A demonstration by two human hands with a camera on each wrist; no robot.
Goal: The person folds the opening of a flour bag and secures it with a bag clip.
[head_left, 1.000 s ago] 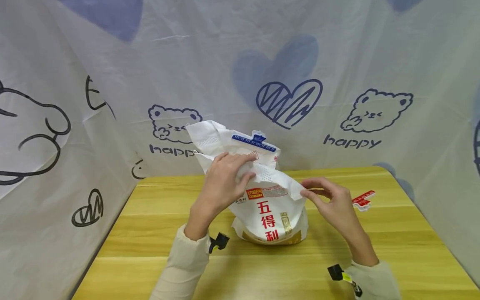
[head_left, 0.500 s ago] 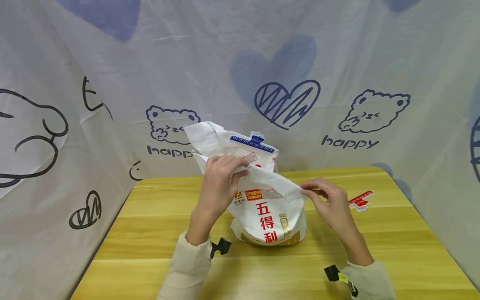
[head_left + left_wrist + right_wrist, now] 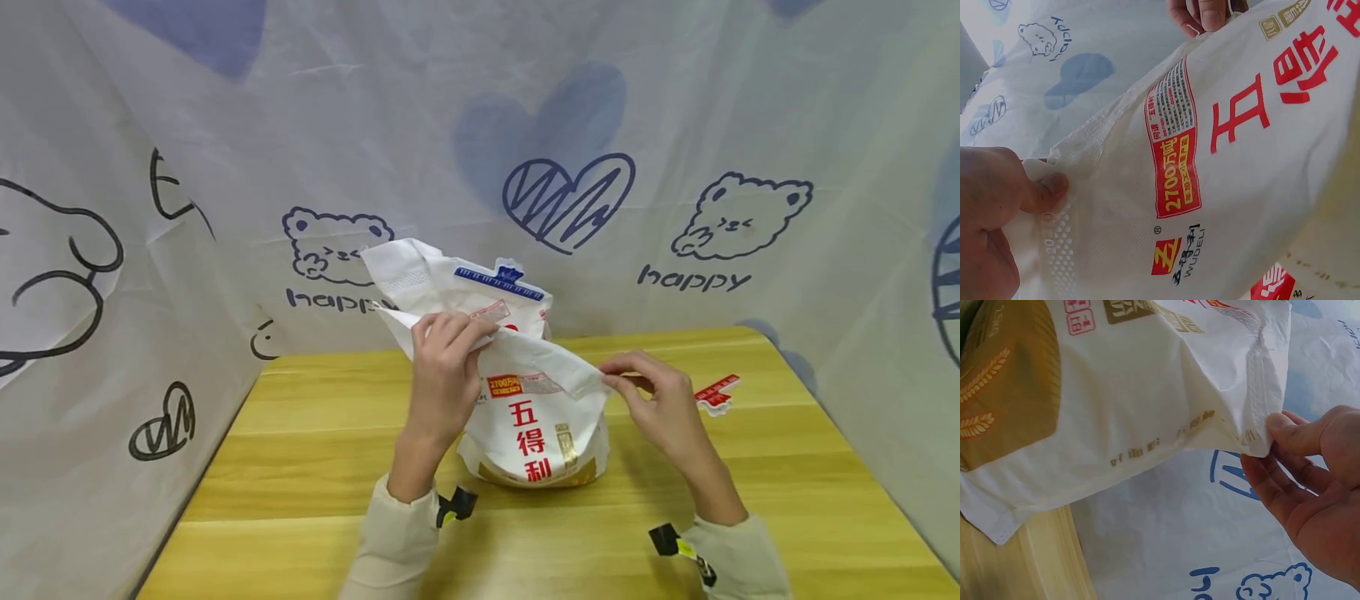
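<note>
A white flour bag (image 3: 555,392) with red lettering stands on the table, its top edge stretched slantwise between both hands. My left hand (image 3: 444,371) pinches the upper left of that edge, with the thumb in front in the left wrist view. At the opposite corner, my right hand (image 3: 1316,475) pinches the bag's edge between thumb and fingers. Behind the front panel rises more white bag material (image 3: 408,271), carrying a blue clip (image 3: 498,282); whether this is a second bag I cannot tell. The bag's inside is hidden.
A red clip (image 3: 716,393) lies on the yellow wood-grain table (image 3: 300,467), right of the bag and beyond the right hand. A pale printed cloth (image 3: 420,125) with hearts and bears hangs close behind and along both sides.
My left fingers have closed further over the bag's edge, and the folded strip there has straightened. My right hand keeps its grip on the corner. The head view has shifted slightly.
</note>
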